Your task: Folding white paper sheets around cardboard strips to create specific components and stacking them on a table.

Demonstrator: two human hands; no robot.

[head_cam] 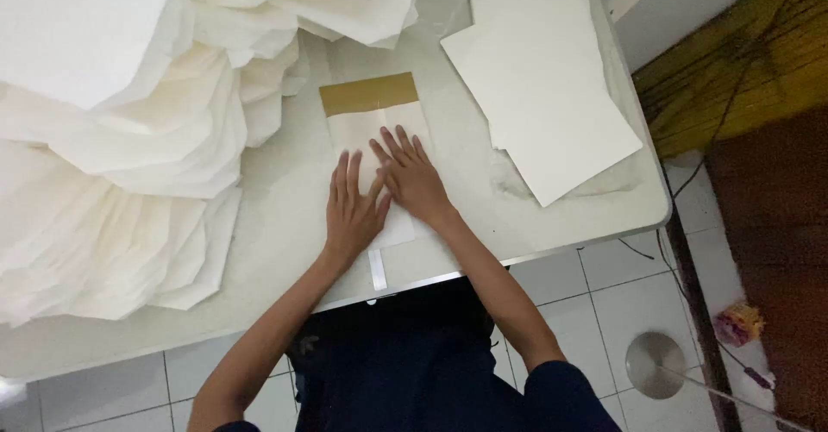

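A white paper bag (pixel 379 130) with a gold-brown flap at its far end lies flat on the white table (pixel 285 251). My left hand (pixel 352 212) rests flat on the bag's near part, fingers spread. My right hand (pixel 412 178) lies flat beside it on the bag's middle, fingers apart and pointing away from me. Both palms press down on the paper and neither grips anything. A thin white strip (pixel 377 270) sticks out from under the bag toward the table's near edge.
A large heap of folded white paper (pixel 112 139) fills the table's left side. A stack of flat white sheets (pixel 539 78) lies at the right. Tiled floor (pixel 595 311), a round metal disc (pixel 655 363) and cables lie to the right below the table's edge.
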